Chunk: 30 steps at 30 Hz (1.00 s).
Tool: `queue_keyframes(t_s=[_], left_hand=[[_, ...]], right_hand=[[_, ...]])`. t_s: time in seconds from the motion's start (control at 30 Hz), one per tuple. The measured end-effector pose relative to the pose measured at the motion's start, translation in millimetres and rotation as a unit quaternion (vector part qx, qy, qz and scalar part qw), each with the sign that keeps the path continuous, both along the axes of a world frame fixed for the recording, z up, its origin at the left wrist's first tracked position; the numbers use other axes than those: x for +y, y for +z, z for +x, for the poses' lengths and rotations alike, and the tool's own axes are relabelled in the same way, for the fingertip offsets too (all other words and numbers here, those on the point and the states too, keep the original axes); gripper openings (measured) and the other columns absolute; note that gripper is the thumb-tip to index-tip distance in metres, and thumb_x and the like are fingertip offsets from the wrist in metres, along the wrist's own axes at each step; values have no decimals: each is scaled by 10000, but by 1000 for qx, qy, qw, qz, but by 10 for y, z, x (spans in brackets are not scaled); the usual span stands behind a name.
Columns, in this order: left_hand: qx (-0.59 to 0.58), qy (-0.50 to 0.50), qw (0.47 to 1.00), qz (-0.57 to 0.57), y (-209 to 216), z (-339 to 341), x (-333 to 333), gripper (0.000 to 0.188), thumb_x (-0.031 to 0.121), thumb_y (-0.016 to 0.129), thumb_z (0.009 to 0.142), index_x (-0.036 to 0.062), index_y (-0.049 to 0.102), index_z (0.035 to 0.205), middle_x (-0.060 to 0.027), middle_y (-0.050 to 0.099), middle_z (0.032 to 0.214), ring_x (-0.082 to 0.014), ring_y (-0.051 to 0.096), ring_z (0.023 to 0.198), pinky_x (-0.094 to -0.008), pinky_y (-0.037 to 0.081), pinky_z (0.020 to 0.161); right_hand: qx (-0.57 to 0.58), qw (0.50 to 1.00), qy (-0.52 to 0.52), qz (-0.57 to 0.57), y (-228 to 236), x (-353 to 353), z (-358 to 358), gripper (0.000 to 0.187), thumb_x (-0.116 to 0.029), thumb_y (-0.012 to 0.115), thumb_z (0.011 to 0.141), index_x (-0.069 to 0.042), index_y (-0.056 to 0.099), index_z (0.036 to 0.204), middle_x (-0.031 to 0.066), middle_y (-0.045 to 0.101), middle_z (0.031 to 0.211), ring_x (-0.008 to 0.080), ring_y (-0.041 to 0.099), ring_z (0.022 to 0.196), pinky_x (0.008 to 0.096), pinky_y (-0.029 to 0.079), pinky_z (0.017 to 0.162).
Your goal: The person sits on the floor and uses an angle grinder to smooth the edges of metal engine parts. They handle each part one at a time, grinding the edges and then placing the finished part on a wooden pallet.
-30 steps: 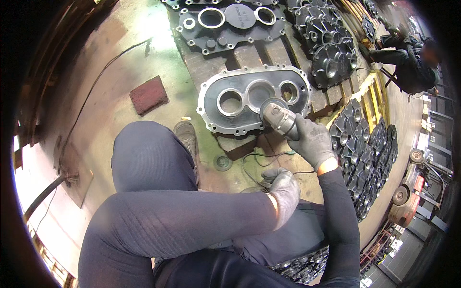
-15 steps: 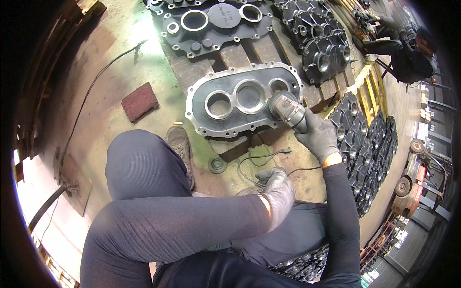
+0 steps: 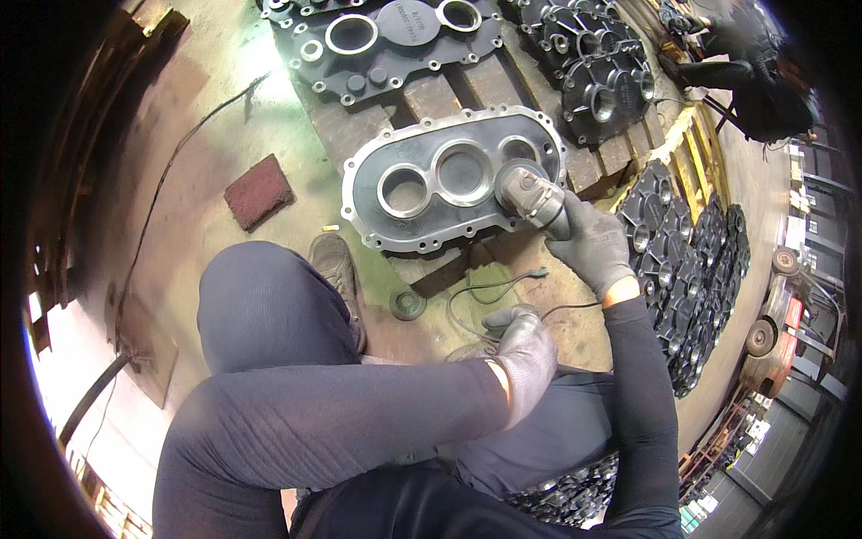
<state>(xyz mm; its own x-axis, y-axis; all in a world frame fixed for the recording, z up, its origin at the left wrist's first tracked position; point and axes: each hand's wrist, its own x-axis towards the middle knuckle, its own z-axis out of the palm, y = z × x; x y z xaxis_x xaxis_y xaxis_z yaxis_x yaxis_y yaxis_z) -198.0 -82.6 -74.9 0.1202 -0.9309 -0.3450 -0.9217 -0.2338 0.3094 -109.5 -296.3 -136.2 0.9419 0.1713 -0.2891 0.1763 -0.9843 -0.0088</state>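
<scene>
My gloved right hand [image 3: 588,242] is wrapped round the body of an angle grinder [image 3: 532,198]. The grinder's disc overlaps the right-hand bore of an oval metal housing cover [image 3: 417,235], hiding part of it; contact is hard to judge. This dark cover has a bright machined rim with bolt holes and three round openings. It lies on a wooden pallet [image 3: 431,94]. My left hand [image 3: 525,346], in a grey glove, rests by my right knee with its fingers curled. Whether it holds anything is hidden. A thin cable [image 3: 467,289] loops on the floor beside it.
Larger black castings [image 3: 395,45] lie on the pallet's far side, with more stacked [image 3: 673,260] at right. A reddish-brown pad [image 3: 259,192] and a round disc [image 3: 408,304] are on the floor. At upper right sits another person [image 3: 754,72]. Black cable [image 3: 171,162] runs along the left.
The grinder in my right hand has shifted slightly left and up over the cover's right bore. My left hand stays by the knee, and the whole view has moved a little.
</scene>
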Motion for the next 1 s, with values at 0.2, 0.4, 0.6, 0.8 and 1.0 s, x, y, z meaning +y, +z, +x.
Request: queue_keyframes(t_s=[0.2, 0.4, 0.6, 0.8, 1.0], left_hand=[[35, -26, 999, 22, 102, 86, -4, 259, 206, 706, 872, 106, 865, 1051, -122, 805, 921, -346, 777, 880, -619, 560, 715], [50, 23, 998, 22, -11, 31, -85, 235, 187, 723, 886, 117, 867, 1059, -100, 812, 937, -331, 784, 895, -626, 566, 730], [51, -16, 998, 24, -77, 49, -89, 252, 180, 708, 907, 105, 852, 1099, -106, 807, 1007, -334, 779, 921, -623, 561, 730], [35, 2, 999, 8, -41, 63, -100, 231, 169, 693, 913, 71, 834, 1067, -112, 782, 970, -341, 765, 880, -606, 560, 707], [68, -14, 997, 28, -84, 141, -163, 220, 177, 692, 904, 73, 831, 1038, -128, 776, 952, -348, 759, 878, -591, 557, 702]], right_hand=[[17, 1000, -24, -1, 12, -19, 34, 715, -291, 886, 758, -130, 608, 1397, 187, 752, 1095, 419, 738, 1017, 532, 578, 913], [-6, 1000, -4, -14, -47, -173, 40, 647, -316, 874, 774, -100, 592, 1314, 172, 743, 1038, 387, 753, 978, 496, 581, 873], [-8, 999, -36, -14, -20, -367, 51, 631, -342, 885, 765, -90, 605, 1270, 176, 740, 1026, 383, 756, 966, 494, 587, 857], [-10, 994, -111, -8, 26, -586, 86, 644, -374, 884, 770, -84, 612, 1276, 208, 754, 1100, 409, 752, 1020, 514, 583, 908], [43, 959, -253, 119, 148, -426, 190, 710, -453, 880, 777, -42, 679, 1319, 257, 772, 1197, 423, 751, 1113, 475, 571, 998]])
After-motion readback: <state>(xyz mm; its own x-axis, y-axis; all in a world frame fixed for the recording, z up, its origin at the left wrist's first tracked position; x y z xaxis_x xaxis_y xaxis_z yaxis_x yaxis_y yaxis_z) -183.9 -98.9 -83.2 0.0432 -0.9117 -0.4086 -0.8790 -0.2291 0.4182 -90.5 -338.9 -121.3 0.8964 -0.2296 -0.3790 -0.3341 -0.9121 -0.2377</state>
